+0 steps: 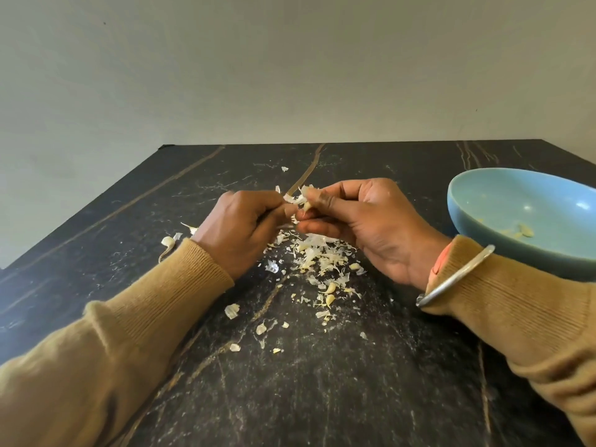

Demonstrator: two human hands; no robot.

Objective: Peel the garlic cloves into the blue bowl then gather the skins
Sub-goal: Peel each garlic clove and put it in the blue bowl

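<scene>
Both my hands meet above the middle of the dark marble table (322, 398). My right hand (364, 224) pinches a small garlic clove (307, 206) with papery skin (298, 196) flaring off it. My left hand (240, 225) has curled fingers that pinch the skin at the clove's left side. Under the hands lies a heap of loose skins (322, 259) with a few small cloves among them. The blue bowl (503, 204) stands at the right edge and holds a few peeled cloves (524, 231).
An unpeeled clove (168, 241) lies left of my left wrist. Stray skin bits (232, 310) are scattered toward the near side. A metal bangle (454, 277) sits on my right wrist. A plain wall rises behind the table's far edge.
</scene>
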